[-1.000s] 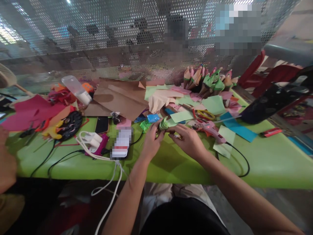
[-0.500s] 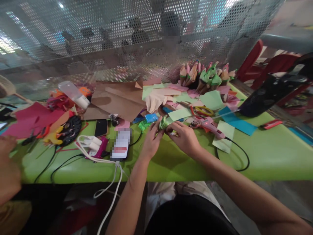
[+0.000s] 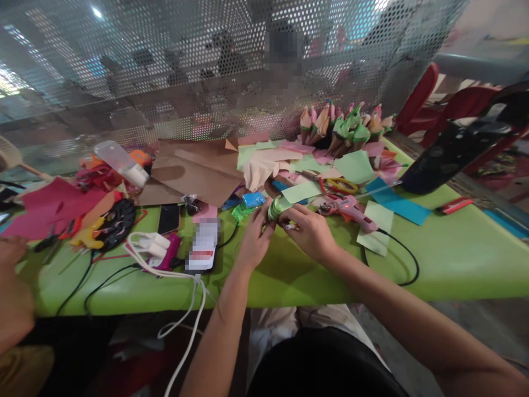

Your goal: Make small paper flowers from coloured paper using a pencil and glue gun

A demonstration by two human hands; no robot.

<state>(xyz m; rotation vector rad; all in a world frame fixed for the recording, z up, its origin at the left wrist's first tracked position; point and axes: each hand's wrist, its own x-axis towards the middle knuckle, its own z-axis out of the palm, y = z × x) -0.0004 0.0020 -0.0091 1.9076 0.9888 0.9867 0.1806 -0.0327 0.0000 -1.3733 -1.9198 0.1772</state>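
In the head view, my left hand [image 3: 256, 234] is closed around a small green banded roll [image 3: 273, 209] held just above the table's middle. My right hand [image 3: 311, 229] meets it from the right, fingers bent and pinched against the roll's side. Below my right fingers pokes out a small white tip [image 3: 291, 226], its kind unclear. A pale green paper sheet [image 3: 301, 191] lies just beyond the roll. Blue and green shiny packets [image 3: 252, 200] lie by my left fingertips. To the right of my right hand rests a pink glue gun [image 3: 359, 214] with a black cord.
Wrapped paper cones [image 3: 343, 129] stand at the back right. Brown paper [image 3: 196, 171] lies behind the phone [image 3: 203, 245] and white cables. Yellow-handled scissors [image 3: 341, 185], a dark bottle [image 3: 433, 160] and a red cutter [image 3: 454, 206] are on the right. Another person's hand [image 3: 14, 275] is at far left.
The whole view has shifted slightly. Both hands keep their hold around the green banded roll, with hardly any movement of the fingers.
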